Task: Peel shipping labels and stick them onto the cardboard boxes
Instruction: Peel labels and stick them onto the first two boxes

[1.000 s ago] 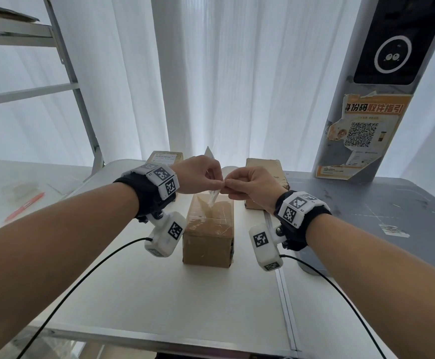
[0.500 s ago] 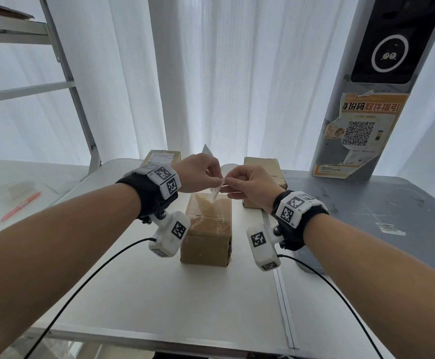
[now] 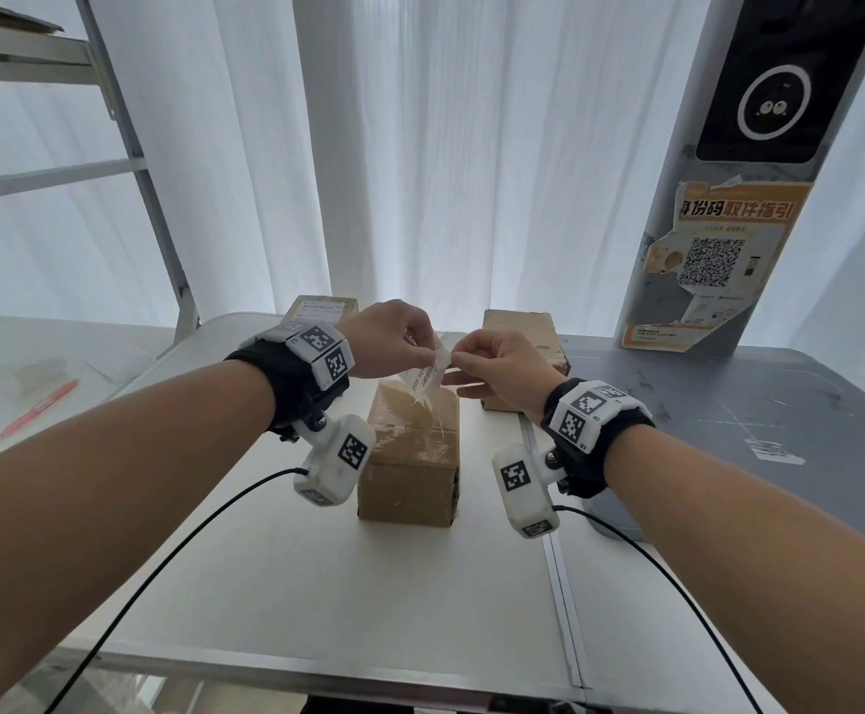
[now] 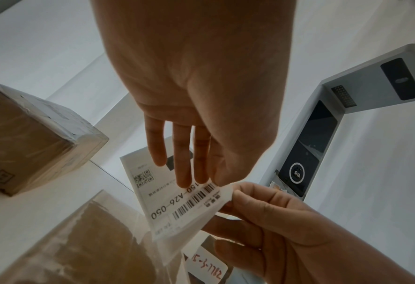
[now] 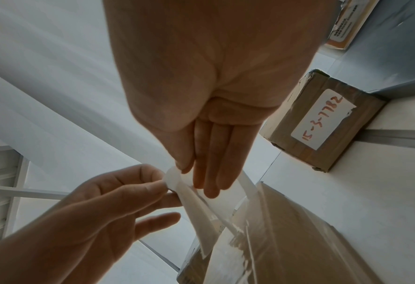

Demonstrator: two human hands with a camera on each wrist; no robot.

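Peeling step, underway: left hand [image 3: 391, 338] and right hand [image 3: 497, 367] each pinch a corner of one shipping label [image 4: 177, 198] held just above the near cardboard box [image 3: 409, 456], backing apparently parting; next, free the label and press it onto that box.

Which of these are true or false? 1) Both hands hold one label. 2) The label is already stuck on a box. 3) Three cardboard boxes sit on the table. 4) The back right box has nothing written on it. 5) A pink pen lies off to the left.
1) True: the left hand and right hand pinch the shipping label.
2) False: it is held in the air above the nearest box.
3) True.
4) False: the back right box carries a handwritten sticker.
5) True: the pink pen.
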